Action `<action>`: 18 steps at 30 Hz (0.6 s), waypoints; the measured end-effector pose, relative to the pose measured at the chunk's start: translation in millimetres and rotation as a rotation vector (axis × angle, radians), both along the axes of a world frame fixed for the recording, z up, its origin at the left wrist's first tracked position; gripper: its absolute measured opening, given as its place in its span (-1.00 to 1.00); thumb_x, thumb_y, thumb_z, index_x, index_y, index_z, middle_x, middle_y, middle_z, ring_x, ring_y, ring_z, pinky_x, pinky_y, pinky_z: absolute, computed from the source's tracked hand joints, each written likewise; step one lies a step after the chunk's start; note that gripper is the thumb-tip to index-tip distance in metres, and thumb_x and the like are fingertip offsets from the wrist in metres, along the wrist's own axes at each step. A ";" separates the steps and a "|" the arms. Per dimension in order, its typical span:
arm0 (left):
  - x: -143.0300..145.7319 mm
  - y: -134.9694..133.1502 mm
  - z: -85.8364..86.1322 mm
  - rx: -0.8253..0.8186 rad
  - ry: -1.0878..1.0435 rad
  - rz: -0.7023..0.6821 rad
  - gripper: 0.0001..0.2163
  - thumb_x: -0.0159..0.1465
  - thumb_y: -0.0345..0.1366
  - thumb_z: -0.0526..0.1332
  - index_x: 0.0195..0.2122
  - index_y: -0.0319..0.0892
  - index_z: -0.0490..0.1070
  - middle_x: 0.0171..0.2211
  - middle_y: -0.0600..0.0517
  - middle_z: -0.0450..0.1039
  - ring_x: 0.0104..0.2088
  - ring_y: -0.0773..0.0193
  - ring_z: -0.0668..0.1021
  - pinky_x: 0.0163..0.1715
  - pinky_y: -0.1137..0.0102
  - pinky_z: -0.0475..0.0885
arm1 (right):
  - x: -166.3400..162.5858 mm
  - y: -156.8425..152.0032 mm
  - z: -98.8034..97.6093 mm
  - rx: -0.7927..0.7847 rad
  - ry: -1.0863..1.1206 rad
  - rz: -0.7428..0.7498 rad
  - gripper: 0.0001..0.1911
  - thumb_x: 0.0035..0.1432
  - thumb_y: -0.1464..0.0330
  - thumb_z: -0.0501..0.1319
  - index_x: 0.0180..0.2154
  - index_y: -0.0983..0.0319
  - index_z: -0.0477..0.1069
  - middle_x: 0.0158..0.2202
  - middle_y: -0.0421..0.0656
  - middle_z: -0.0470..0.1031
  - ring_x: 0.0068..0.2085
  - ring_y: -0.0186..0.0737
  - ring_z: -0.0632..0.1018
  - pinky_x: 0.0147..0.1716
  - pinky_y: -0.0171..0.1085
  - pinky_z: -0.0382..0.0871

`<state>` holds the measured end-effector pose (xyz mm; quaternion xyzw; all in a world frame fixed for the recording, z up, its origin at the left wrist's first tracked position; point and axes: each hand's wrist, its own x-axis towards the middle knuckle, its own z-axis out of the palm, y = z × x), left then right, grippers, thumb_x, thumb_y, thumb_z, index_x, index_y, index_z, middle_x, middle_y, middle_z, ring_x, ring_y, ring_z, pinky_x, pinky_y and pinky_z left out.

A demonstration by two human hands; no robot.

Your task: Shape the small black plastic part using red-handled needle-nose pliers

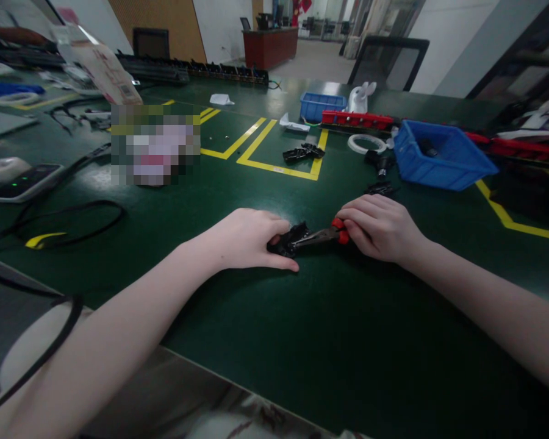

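Note:
My left hand [251,239] grips a small black plastic part [287,241] against the green tabletop, its thumb stretched along the near side. From the right, my right hand [379,227] is closed round the red handles of needle-nose pliers [320,235]. The pliers' jaws reach to the black part and touch its right side; what exactly they pinch is too small to tell. Beyond my hands, more black parts [303,152] lie inside a yellow-taped outline. Another dark piece [380,189] lies just past my right hand.
A blue bin [443,155] with a dark item inside stands at right, near a tape roll [366,144] and a long red strip [359,119]. A smaller blue bin [322,106] is farther back. Black cable [98,207] and a white device [25,183] lie at left.

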<state>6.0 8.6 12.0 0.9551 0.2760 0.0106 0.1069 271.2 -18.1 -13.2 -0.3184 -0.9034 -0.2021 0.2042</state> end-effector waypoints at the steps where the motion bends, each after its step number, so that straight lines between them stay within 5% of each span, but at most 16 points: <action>1: -0.1 0.0 0.1 0.000 -0.003 -0.001 -0.55 0.16 0.17 0.16 -0.44 -0.18 0.30 -0.47 0.10 0.35 -0.51 0.34 0.38 -0.56 0.47 0.13 | 0.2 0.2 -0.3 0.002 -0.005 -0.002 -0.79 0.19 0.43 0.05 -0.30 0.30 0.45 -0.32 -0.02 0.55 -0.34 -0.16 0.50 -0.38 -0.20 0.36; 18: 0.0 -1.4 -0.1 0.017 0.005 -0.011 -0.63 0.22 0.07 0.12 -0.41 -0.19 0.31 -0.45 0.07 0.36 -0.48 0.32 0.38 -0.54 0.44 0.14 | -1.6 -0.5 1.1 -0.083 -0.044 -0.023 -0.76 0.24 0.41 0.00 -0.29 0.30 0.43 -0.32 -0.01 0.53 -0.32 -0.15 0.49 -0.37 -0.19 0.31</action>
